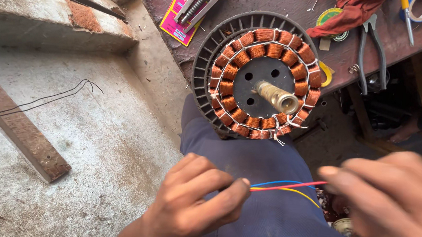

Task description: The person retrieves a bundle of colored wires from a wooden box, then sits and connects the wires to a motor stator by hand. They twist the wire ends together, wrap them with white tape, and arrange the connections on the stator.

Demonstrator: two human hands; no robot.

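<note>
Coils all wound and laced on the stator (263, 77), propped on the lap against the desk (334, 53). Lead wires (285, 186) pinched in left hand (193, 201), pulled taut by right hand (388, 205). Probably not connected yet.

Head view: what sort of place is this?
Probably a small motor repair or rewinding workshop. A wound stator with copper coils leans against a worn workbench that carries pliers and tape rolls. The left hand and right hand hold coloured wires over a rough concrete floor.
</note>
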